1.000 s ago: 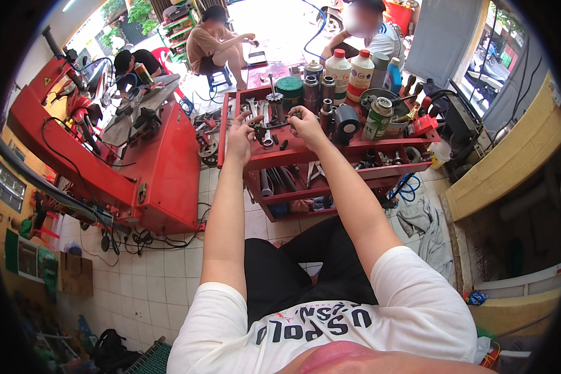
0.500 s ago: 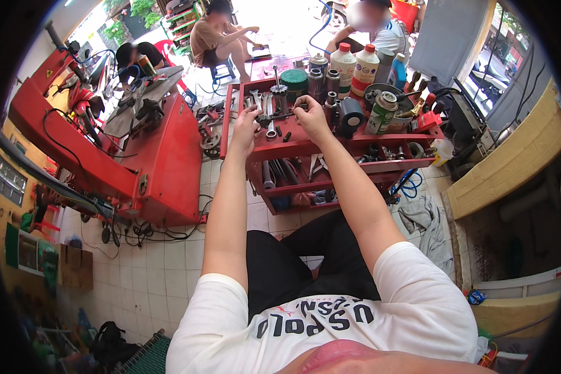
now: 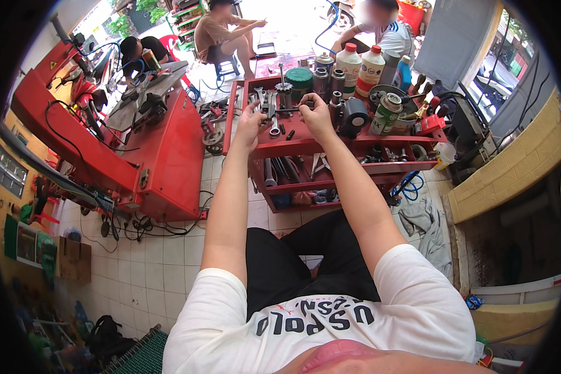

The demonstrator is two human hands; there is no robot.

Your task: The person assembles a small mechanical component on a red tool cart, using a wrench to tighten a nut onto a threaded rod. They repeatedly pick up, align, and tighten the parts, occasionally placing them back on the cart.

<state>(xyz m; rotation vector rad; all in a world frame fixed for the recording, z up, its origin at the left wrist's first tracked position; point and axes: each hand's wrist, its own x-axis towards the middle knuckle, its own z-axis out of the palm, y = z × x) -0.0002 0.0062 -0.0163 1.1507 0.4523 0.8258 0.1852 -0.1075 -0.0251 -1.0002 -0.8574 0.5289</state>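
Though small and partly hidden, a dark rod point(image 3: 288, 110) sits pinched between left hand point(image 3: 250, 122) and right hand point(image 3: 316, 115) fingers.

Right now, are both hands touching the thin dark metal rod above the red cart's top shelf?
Touching. The head view shows the left hand and right hand each pinching an end of the thin dark metal rod, no gap visible.

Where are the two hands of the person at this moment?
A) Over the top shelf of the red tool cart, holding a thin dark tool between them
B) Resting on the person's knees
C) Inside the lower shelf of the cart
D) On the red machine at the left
A: the left hand and the right hand are both raised over the top shelf of the red tool cart, each at one end of a thin dark tool.
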